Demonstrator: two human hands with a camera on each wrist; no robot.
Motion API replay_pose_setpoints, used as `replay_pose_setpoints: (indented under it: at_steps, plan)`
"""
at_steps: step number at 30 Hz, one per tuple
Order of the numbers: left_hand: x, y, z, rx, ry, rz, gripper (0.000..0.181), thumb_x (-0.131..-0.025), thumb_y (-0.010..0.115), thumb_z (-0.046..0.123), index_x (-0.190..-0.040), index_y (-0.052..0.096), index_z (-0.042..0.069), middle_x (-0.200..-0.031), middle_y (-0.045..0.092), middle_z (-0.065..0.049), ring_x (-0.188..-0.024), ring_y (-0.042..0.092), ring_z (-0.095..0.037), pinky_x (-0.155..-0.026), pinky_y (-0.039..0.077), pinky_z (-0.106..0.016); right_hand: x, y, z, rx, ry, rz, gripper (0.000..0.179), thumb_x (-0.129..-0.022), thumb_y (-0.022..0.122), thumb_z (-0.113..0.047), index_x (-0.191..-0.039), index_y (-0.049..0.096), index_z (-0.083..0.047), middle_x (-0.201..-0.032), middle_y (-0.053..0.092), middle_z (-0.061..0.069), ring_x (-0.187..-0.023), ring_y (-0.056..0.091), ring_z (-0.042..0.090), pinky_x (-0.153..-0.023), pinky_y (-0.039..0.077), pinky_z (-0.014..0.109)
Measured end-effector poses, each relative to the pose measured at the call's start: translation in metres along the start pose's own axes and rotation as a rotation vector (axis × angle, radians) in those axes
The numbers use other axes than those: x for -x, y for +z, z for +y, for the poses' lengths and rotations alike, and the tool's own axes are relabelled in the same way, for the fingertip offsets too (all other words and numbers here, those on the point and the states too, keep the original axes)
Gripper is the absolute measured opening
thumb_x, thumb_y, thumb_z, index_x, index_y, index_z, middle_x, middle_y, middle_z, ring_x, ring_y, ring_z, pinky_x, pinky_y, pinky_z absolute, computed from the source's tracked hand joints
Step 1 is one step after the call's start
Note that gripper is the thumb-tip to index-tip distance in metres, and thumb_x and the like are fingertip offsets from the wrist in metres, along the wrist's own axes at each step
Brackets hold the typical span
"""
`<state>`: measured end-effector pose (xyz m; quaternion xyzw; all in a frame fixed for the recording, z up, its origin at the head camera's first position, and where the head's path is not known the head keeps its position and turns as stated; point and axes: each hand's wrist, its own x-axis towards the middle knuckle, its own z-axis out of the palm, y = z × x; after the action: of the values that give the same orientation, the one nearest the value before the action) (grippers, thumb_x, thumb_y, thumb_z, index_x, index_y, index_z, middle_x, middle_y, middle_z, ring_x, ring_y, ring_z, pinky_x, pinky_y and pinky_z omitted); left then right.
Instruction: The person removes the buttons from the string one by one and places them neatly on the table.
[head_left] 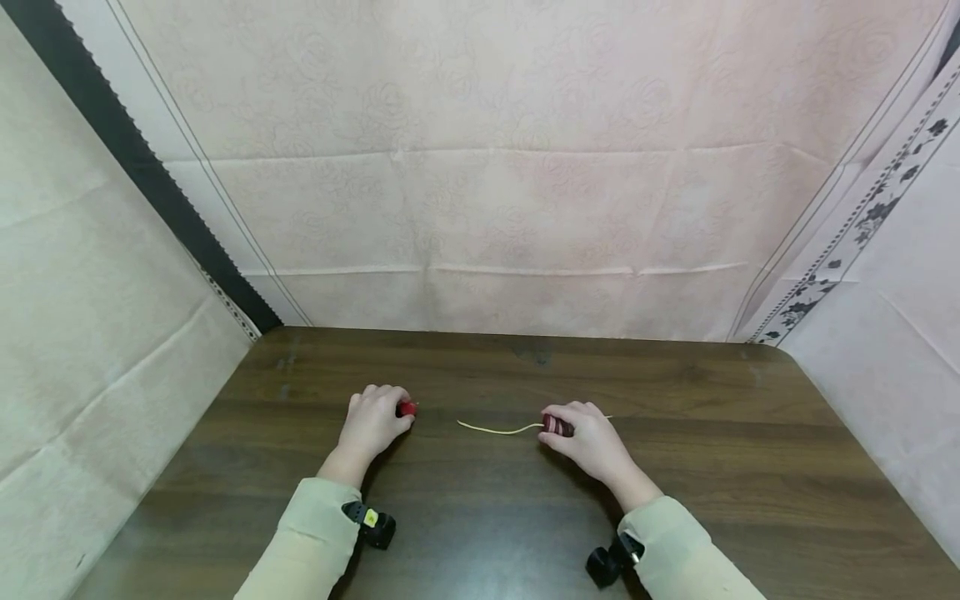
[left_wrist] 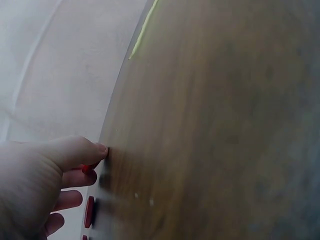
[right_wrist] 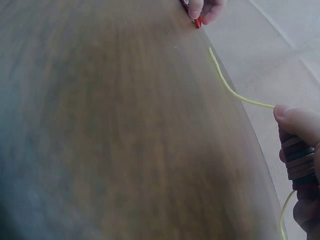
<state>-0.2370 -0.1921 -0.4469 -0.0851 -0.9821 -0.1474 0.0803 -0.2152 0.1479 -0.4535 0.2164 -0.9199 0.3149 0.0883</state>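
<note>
My left hand [head_left: 372, 423] pinches a small red piece [head_left: 407, 409] between thumb and forefinger, close to the tabletop. In the left wrist view, another flat red piece [left_wrist: 89, 212] lies beside the lower fingers. My right hand [head_left: 592, 442] grips a short row of dark red and pinkish flat pieces [head_left: 557, 426] strung on a yellow string [head_left: 498, 431]. One end of the string trails left toward the left hand. In the right wrist view, the string [right_wrist: 288, 212] also comes out of the row's other end. The fingers partly hide the row.
Both hands are over a brown wooden table [head_left: 480, 517]. Pale patterned cloth [head_left: 510, 208] hangs behind the far edge and at both sides. A black device [head_left: 378, 529] is strapped to the left wrist, and another black device [head_left: 603, 567] to the right.
</note>
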Motion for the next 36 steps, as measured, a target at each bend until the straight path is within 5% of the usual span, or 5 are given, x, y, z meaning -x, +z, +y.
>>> replay_pose_setpoints:
  at_steps: [18,24,36]
  plan:
    - [0.002,-0.002,0.002,-0.005,0.002,0.046,0.026,-0.080,0.074,0.025,-0.101,0.066,0.012,-0.101,0.064,-0.005,-0.096,0.048,-0.027,-0.080,0.030,-0.046,0.000,0.002,0.000,0.001,0.003,-0.005,0.021,-0.079,0.076,-0.027,-0.096,0.068,-0.017,-0.078,0.052,-0.013,-0.077,0.044,0.012,-0.068,0.038,0.030]
    - [-0.001,-0.001,0.018,0.053,0.075,0.105,0.035,-0.081,0.071,0.030,-0.108,0.066,0.008,-0.108,0.063,-0.007,-0.102,0.049,-0.029,-0.081,0.033,-0.044,-0.001,0.002,0.000,0.019,0.016,-0.012,0.023,-0.079,0.075,-0.028,-0.098,0.069,-0.016,-0.082,0.055,-0.012,-0.079,0.045,0.012,-0.069,0.039,0.031]
    - [-0.003,0.019,0.075,0.504,0.159,-0.162,0.030,-0.088,0.065,0.028,-0.110,0.064,0.006,-0.095,0.063,0.003,-0.091,0.056,-0.016,-0.084,0.044,-0.038,-0.002,0.004,-0.004,0.017,0.018,-0.009,0.022,-0.078,0.076,-0.028,-0.096,0.069,-0.018,-0.086,0.057,-0.011,-0.078,0.044,0.012,-0.068,0.040,0.031]
